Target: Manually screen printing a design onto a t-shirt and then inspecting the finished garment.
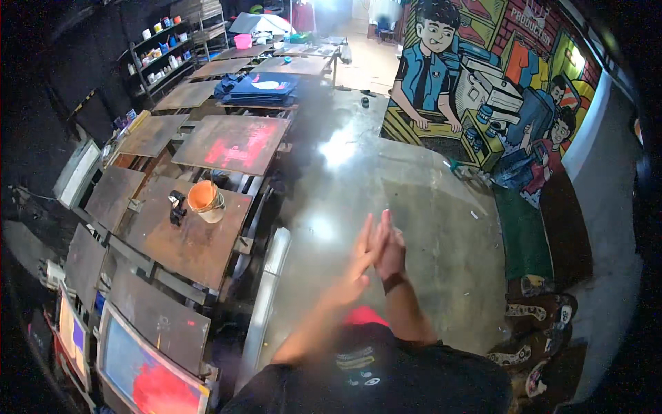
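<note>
Over the walkway, in front of my body, my left hand [364, 254] and my right hand [392, 250] meet palm against palm. Their fingers are stretched out, and I see nothing held between them. A dark band [394, 281] circles my right wrist. To the left, the nearest row of flat brown boards [172, 234] carries a white bucket [208, 205] with an orange inside. Beside the bucket lies a small black object [177, 207] whose kind I cannot make out. At lower left a framed printing screen [124, 345] has blue mesh smeared with bright red.
A stack of dark blue cloth [261, 88] lies on a farther board. Behind it stand a pink tub [243, 41] and a shelf of containers [162, 55]. A painted mural [448, 76] covers the right wall, above a dark sofa [545, 317]. Bare concrete floor [427, 207] runs between.
</note>
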A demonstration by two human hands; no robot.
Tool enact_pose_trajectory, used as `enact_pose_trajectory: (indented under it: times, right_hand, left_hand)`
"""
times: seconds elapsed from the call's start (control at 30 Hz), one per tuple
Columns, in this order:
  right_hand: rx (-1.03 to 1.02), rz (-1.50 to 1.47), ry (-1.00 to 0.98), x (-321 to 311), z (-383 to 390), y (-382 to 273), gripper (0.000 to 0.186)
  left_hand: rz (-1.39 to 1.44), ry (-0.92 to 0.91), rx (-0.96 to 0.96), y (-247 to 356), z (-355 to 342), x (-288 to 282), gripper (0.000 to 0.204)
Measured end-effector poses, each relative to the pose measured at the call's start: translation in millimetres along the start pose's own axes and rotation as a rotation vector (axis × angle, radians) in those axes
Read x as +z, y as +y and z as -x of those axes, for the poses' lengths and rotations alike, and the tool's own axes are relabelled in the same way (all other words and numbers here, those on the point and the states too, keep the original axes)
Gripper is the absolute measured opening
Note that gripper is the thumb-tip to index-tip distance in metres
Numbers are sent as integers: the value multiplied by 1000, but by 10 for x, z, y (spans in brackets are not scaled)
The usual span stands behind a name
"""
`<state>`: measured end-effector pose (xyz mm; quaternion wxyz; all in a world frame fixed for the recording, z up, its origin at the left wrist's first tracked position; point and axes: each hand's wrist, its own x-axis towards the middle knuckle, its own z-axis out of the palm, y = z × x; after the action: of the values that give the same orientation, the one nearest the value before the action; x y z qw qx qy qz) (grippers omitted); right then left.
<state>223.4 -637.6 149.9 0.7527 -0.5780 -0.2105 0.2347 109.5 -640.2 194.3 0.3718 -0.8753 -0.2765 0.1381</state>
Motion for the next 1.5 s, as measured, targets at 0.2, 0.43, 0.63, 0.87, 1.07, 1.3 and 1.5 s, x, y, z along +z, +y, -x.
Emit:
enact_pose_trajectory:
  times: [0.2,0.43,0.63,0.87,1.07,1.3,1.5]
  right_hand:
    - [177,-253,-317,238,-321,-149,34]
    - [-48,-102,-593,572,-710,-94,38]
    - [-219,-47,-354,702,-1571,69,12]
    - [-12,-185,-46,492,-2657,-156,46]
    - [-103,-288,-241,285,-3385,-165,39]
    - [-59,-90,-433,543,-3771,115,11]
    - [34,-85,-336,1057,-4175,508,34]
  left_hand:
    - [-1876,-464,-110,-10,-292,467,105]
    - [-3417,-1034,72,-363,-855,650,112]
    - [-3516,-930,-15,-375,-1754,639,114]
    - [-3467,-852,-467,-333,-2839,356,116]
    - [-3281,-755,-466,-271,-3563,395,106]
    - [-3521,-550,47,-488,-3866,703,103]
    - [-3537,-613,32,-626,-4225,1272,103]
